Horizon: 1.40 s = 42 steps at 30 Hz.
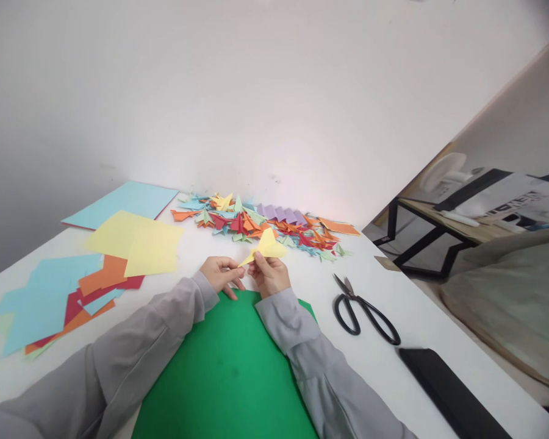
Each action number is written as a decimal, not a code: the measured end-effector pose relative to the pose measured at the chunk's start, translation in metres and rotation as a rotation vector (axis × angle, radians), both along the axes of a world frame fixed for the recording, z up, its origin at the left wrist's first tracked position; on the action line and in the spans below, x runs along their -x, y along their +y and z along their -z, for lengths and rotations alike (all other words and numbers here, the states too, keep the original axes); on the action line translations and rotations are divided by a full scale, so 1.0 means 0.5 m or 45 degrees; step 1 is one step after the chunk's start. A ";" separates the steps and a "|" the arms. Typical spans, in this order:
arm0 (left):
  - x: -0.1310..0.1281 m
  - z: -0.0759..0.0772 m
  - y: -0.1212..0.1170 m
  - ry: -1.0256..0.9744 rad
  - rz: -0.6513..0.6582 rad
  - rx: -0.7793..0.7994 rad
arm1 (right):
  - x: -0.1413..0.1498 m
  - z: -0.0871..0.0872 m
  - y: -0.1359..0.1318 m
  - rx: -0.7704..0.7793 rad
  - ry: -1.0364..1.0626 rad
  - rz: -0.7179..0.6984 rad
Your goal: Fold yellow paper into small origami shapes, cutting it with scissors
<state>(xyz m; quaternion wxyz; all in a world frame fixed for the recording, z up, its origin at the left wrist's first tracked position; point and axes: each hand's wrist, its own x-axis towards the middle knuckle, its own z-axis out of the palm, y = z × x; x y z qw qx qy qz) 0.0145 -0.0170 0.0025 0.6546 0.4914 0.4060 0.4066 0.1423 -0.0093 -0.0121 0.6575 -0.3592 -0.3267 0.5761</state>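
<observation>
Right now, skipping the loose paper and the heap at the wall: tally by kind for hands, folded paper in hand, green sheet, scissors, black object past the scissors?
Hands: 2 (left hand, right hand)
Yellow folded paper: 1
Green sheet: 1
Scissors: 1
Black object: 1
Total: 6

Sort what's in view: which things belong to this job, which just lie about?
Likely the job's: yellow folded paper in right hand, left hand at its tip; folded-paper pile; coloured sheets; perhaps scissors, green sheet.

Apparently lying about: black object; dark-framed table.
</observation>
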 end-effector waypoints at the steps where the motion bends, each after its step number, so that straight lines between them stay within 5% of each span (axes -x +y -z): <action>1: 0.000 -0.001 0.000 -0.011 -0.004 0.004 | 0.000 0.000 0.000 -0.004 -0.003 -0.010; 23: 0.001 -0.004 -0.003 -0.002 0.005 -0.068 | 0.005 0.013 -0.011 -0.054 -0.327 -0.196; 42: 0.000 -0.004 -0.007 0.024 0.046 -0.030 | 0.013 -0.002 -0.022 -0.090 -0.330 -0.110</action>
